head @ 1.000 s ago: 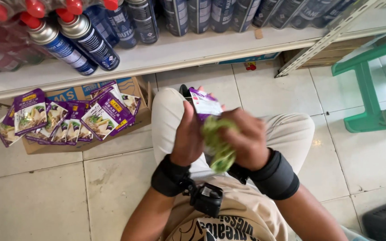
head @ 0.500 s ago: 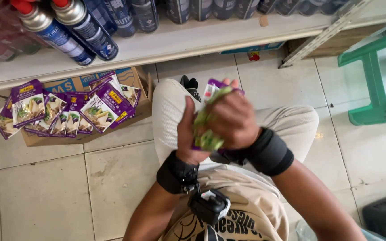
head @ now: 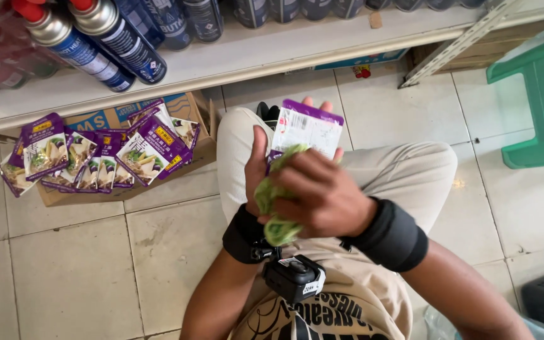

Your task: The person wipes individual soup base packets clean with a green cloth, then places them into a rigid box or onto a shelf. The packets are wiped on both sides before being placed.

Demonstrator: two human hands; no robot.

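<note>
I see the purple-topped white sachet (head: 307, 129) upright above the lap, its printed back facing me, its lower left corner hidden; the crumpled green cloth (head: 271, 196) bunches against that lower edge, touching it.

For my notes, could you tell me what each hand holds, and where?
The left hand holds a purple-edged sachet by its lower part; the right hand bunches a green cloth against it.

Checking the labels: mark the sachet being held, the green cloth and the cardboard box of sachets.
purple-and-white sachet (head: 306, 129), head view, on its white back panel.
green cloth (head: 271, 192), head view, on the bunched fold left of the right hand's fingers.
cardboard box (head: 187, 107), head view, on its brown right-hand flap.
</note>
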